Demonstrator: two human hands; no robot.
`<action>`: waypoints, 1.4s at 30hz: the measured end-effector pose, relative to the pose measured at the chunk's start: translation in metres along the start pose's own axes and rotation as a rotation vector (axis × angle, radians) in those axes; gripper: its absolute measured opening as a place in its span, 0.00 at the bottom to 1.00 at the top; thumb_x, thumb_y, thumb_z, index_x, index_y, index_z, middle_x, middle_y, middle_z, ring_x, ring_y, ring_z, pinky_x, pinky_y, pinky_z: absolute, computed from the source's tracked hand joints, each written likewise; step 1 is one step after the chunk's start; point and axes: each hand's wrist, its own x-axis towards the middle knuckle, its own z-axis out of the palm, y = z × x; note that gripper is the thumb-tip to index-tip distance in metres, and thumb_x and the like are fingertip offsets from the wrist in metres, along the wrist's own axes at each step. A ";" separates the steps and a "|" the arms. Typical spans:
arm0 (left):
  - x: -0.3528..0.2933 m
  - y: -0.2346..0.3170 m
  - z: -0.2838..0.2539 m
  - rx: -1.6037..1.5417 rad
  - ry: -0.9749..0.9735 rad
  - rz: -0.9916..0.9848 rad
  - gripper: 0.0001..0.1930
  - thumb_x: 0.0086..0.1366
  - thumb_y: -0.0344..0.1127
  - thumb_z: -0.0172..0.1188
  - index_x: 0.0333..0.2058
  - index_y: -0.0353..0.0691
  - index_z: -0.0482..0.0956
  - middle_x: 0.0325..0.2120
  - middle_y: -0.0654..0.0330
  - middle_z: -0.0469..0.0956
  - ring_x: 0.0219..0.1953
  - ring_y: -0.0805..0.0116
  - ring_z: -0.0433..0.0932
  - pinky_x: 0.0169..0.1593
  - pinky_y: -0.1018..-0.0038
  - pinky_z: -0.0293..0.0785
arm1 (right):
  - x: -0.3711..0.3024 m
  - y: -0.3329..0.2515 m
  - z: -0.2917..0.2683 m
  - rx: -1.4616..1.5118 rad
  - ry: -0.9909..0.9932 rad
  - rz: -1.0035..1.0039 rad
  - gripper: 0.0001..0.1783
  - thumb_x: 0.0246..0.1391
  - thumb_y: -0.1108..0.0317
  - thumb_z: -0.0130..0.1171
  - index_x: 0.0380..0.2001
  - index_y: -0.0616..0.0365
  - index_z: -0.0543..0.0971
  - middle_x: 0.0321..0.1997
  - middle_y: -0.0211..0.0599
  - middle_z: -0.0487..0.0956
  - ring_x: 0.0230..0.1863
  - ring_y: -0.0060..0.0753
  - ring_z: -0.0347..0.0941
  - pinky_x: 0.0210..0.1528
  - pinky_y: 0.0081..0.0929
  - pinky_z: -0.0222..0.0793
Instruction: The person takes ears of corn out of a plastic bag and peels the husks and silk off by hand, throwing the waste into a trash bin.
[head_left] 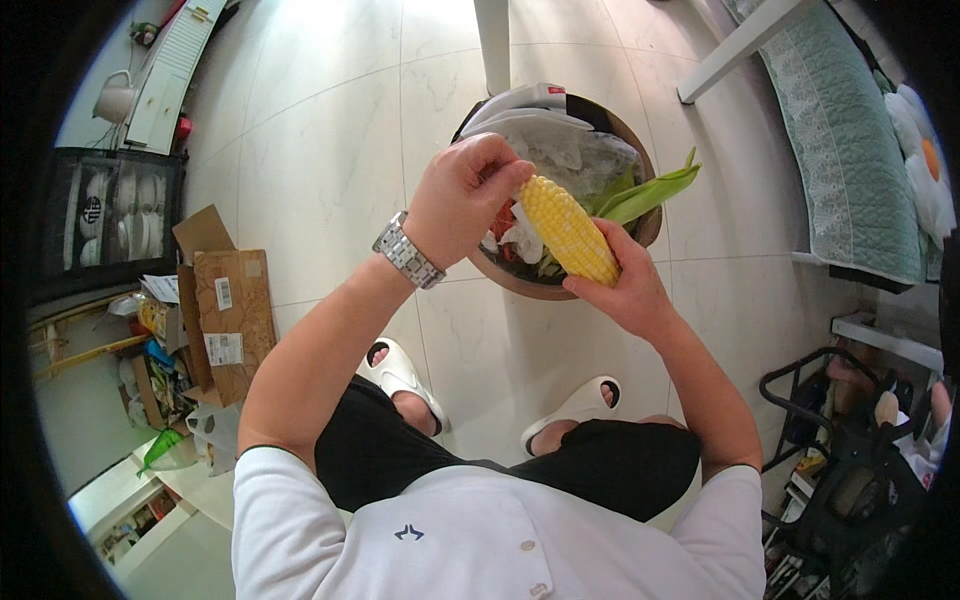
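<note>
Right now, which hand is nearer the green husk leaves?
Right. The right hand grips the corn cob at its base, just below the green husk leaves; the left hand pinches at the cob's far tip.

Cardboard box (235, 320), brown, flattened, at 9 o'clock on the floor, flap raised at its top. Two white rectangular labels on it: a small one (223, 292) near the upper edge, a larger one (224, 348) lower. Colourful packets (160, 370) heaped just left of it, toward 8 o'clock; kinds unclear. No screens or signs.
</note>
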 end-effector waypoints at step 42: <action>-0.018 0.007 0.023 0.845 -0.258 0.199 0.26 0.58 0.28 0.60 0.58 0.47 0.70 0.52 0.58 0.75 0.46 0.58 0.79 0.44 0.64 0.79 | 0.009 -0.006 -0.025 0.986 0.053 0.014 0.39 0.58 0.49 0.48 0.66 0.64 0.62 0.73 0.52 0.55 0.74 0.50 0.50 0.75 0.49 0.42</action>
